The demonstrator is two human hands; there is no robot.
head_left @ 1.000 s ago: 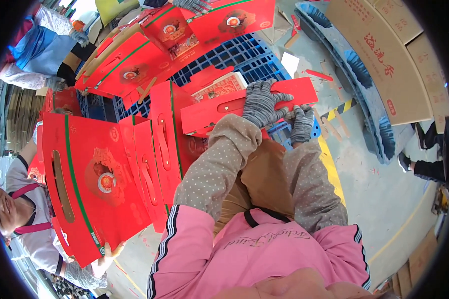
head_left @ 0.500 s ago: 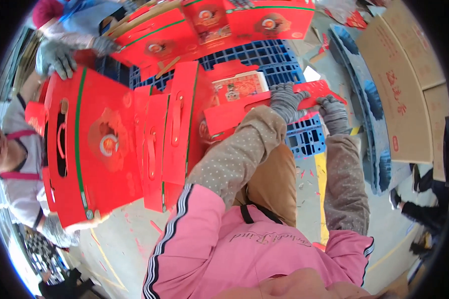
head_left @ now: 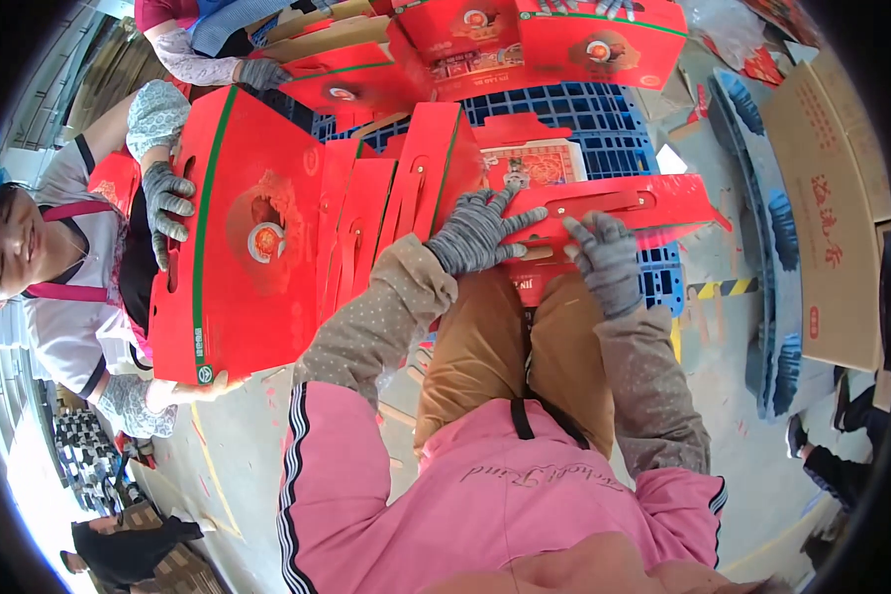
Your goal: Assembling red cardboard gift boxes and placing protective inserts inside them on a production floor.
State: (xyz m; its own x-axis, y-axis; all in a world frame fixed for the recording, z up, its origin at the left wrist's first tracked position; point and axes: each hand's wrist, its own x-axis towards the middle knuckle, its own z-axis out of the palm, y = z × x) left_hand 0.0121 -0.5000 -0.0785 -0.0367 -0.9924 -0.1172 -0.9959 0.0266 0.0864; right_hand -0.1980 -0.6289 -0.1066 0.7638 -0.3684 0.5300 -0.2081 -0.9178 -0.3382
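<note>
A red carton box (head_left: 663, 201) with a handle strip and cut slots along its top stands in front of my legs. My left hand (head_left: 480, 230), in a grey knit glove, lies with spread fingers over the left part of its top. My right hand (head_left: 606, 262), gloved alike, is near the slot at the middle of that top, fingers apart and slightly bent. Behind the box lies a patterned red-and-white printed panel (head_left: 540, 163). Just left of my left hand stand several red handled boxes (head_left: 406, 188) close together. What is inside the box is hidden from me.
On my left, a co-worker in gloves holds a large red box (head_left: 257, 238) with a green stripe. More red boxes (head_left: 604, 49) stand on a blue plastic pallet (head_left: 614, 109) at the back. To the right are a blue-grey upright pallet (head_left: 762, 247) and brown cartons (head_left: 822, 228).
Both my hands have moved left from the box's right end, and my left fingers have spread. The handle strip now shows. The co-worker's upper hand has shifted down along the large box.
</note>
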